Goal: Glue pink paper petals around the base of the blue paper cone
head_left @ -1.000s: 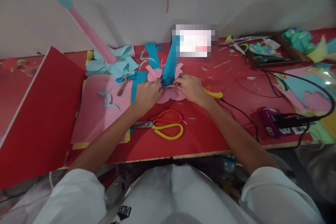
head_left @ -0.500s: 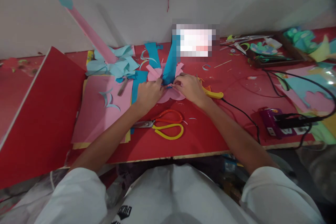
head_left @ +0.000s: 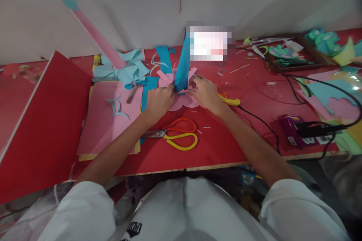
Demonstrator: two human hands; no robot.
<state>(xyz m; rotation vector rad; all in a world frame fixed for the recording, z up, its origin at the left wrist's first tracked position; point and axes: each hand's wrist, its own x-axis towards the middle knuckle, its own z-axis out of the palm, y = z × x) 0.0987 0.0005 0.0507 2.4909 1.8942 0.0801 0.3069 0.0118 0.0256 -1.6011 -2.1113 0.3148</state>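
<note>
A blue paper tube (head_left: 182, 69) rises, leaning a little to the right, out of a scalloped pink paper flower (head_left: 185, 101) on the table. My left hand (head_left: 160, 101) is closed at the tube's left base, its fingertips pressed on the pink paper. On the other side my right hand (head_left: 206, 93) pinches the pink paper by the tube's foot. The fingertips meet close together and partly hide the join. Just right of my right hand lies a yellow glue gun (head_left: 230, 100), partly hidden. Scissors (head_left: 181, 135) with red and yellow handles lie in front of both hands.
Pink paper sheets (head_left: 98, 120) and a red board (head_left: 45, 128) are on the left. A pink paper stem (head_left: 96, 32) stands among light blue paper pieces (head_left: 135, 68). To the right are a purple box (head_left: 291, 131) with black cables and a dark tray (head_left: 313, 58).
My right fingers have shifted slightly at the tube's base, and the tube has tipped a touch left. My left hand stays nearly still.
</note>
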